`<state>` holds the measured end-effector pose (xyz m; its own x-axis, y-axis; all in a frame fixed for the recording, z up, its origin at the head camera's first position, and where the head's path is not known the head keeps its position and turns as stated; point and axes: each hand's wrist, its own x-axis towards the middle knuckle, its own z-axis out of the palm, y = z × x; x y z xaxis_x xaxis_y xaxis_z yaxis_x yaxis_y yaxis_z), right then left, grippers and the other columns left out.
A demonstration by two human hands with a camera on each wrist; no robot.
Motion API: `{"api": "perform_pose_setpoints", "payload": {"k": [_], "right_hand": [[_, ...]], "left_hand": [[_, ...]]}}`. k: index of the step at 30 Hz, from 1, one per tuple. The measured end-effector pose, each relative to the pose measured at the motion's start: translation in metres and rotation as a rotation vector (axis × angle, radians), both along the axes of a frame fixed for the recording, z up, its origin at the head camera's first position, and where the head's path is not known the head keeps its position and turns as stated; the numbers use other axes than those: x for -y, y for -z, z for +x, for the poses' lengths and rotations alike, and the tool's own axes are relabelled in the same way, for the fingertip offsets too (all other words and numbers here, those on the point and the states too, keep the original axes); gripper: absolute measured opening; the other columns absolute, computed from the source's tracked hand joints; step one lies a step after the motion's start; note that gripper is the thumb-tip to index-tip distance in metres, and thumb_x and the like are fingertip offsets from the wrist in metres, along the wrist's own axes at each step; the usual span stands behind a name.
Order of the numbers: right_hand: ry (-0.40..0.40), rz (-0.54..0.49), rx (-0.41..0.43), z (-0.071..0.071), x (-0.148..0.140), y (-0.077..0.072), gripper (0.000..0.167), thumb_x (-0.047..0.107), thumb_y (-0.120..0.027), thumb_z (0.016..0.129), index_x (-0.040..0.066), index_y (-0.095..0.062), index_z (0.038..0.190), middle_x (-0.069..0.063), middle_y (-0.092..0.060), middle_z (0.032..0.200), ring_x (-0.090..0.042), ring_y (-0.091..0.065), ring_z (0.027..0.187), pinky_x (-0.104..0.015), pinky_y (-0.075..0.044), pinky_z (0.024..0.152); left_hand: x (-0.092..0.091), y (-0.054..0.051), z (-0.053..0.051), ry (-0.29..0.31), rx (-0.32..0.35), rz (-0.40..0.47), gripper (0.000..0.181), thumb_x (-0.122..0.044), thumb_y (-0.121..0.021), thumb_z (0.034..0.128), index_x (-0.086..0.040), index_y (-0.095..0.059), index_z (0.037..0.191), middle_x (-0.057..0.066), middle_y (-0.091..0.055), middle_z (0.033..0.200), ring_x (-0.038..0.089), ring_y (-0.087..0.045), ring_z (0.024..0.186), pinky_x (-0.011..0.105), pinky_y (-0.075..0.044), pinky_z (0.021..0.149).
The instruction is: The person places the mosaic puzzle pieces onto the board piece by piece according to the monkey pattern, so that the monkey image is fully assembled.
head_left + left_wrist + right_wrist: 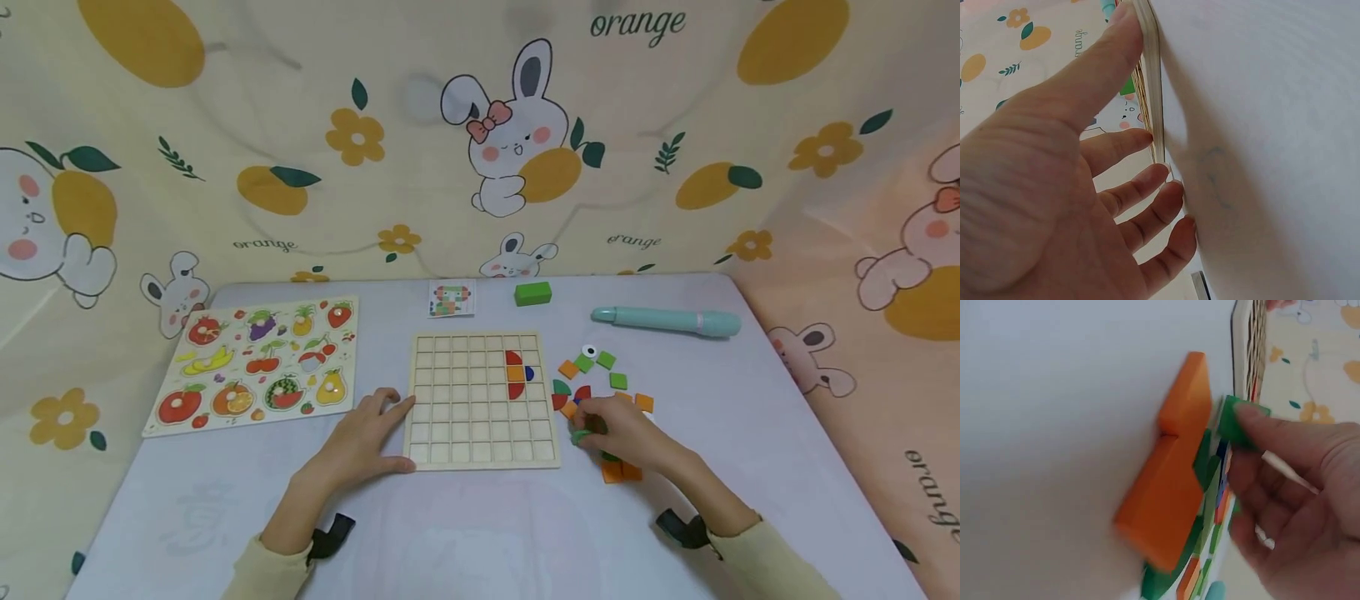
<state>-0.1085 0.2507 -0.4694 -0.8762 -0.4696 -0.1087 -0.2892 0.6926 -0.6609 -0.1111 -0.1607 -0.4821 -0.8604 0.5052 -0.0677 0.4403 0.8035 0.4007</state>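
Note:
A wooden grid board (pixel 480 467) lies mid-table. Near its right side sit two red quarter-round tiles (pixel 513 358), an orange square (pixel 515 374) between them and a blue half-round tile (pixel 529 374). My left hand (pixel 362 442) touches the board's left edge with thumb and index finger, the other fingers loosely bent. To the right of the board, my right hand (pixel 622 429) pinches a green tile (pixel 1230 422) between thumb and fingers. Loose tiles lie under and around that hand, including orange squares (pixel 1169 494); the hand partly hides the pile in the head view.
A fruit puzzle board (pixel 251 367) lies at the left. Along the back are a small pattern card (pixel 452 298), a green block (pixel 533 293) and a teal pen-shaped object (pixel 666 322). A white eye-like disc (pixel 589 352) and green squares (pixel 618 381) lie beyond the right hand.

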Motion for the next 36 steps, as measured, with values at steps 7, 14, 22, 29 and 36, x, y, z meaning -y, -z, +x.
{"api": "perform_pose_setpoints", "payload": {"k": [7, 14, 22, 29, 36], "right_hand": [[0.034, -0.238, 0.039, -0.035, 0.044, 0.006, 0.012, 0.002, -0.074, 0.088, 0.008, -0.069, 0.097, 0.002, -0.062, 0.087, -0.016, -0.054, 0.079, -0.024, -0.047, 0.069], [0.03, -0.22, 0.011, -0.062, 0.089, 0.01, 0.011, 0.0, -0.073, 0.088, 0.006, -0.068, 0.095, 0.001, -0.061, 0.084, -0.018, -0.054, 0.079, -0.028, -0.046, 0.07], [0.036, -0.052, -0.117, -0.066, 0.102, 0.015, 0.013, 0.006, -0.077, 0.086, 0.009, -0.071, 0.098, 0.005, -0.06, 0.083, -0.012, -0.051, 0.072, -0.027, -0.045, 0.067], [-0.001, 0.075, -0.245, -0.062, 0.103, 0.014, 0.017, 0.013, -0.078, 0.087, 0.009, -0.076, 0.103, 0.001, -0.058, 0.092, -0.012, -0.048, 0.075, -0.026, -0.042, 0.064], [0.0, 0.104, -0.285, -0.061, 0.103, 0.013, 0.016, 0.012, -0.078, 0.086, 0.009, -0.074, 0.102, 0.001, -0.058, 0.089, -0.014, -0.049, 0.078, -0.028, -0.044, 0.067]], "left_hand": [[0.001, -0.001, -0.001, -0.004, -0.005, -0.008, 0.097, -0.048, -0.087, 0.0705, -0.009, -0.046, 0.15, 0.015, -0.044, 0.139, 0.03, -0.048, 0.114, 0.047, -0.046, 0.092], [0.001, 0.001, -0.002, 0.012, -0.016, 0.011, 0.097, -0.047, -0.087, 0.0709, -0.008, -0.046, 0.15, 0.015, -0.045, 0.138, 0.03, -0.048, 0.115, 0.048, -0.045, 0.092], [0.0, 0.004, -0.003, 0.023, -0.03, 0.007, 0.098, -0.049, -0.086, 0.0708, -0.008, -0.046, 0.15, 0.014, -0.045, 0.137, 0.029, -0.048, 0.114, 0.047, -0.046, 0.091], [0.001, 0.005, -0.002, 0.019, -0.035, 0.005, 0.097, -0.049, -0.087, 0.0706, -0.008, -0.046, 0.149, 0.014, -0.046, 0.137, 0.028, -0.049, 0.113, 0.046, -0.046, 0.09], [0.001, 0.003, -0.002, 0.018, -0.027, 0.005, 0.097, -0.048, -0.087, 0.0708, -0.008, -0.046, 0.149, 0.014, -0.046, 0.137, 0.028, -0.048, 0.113, 0.046, -0.046, 0.09]]}}
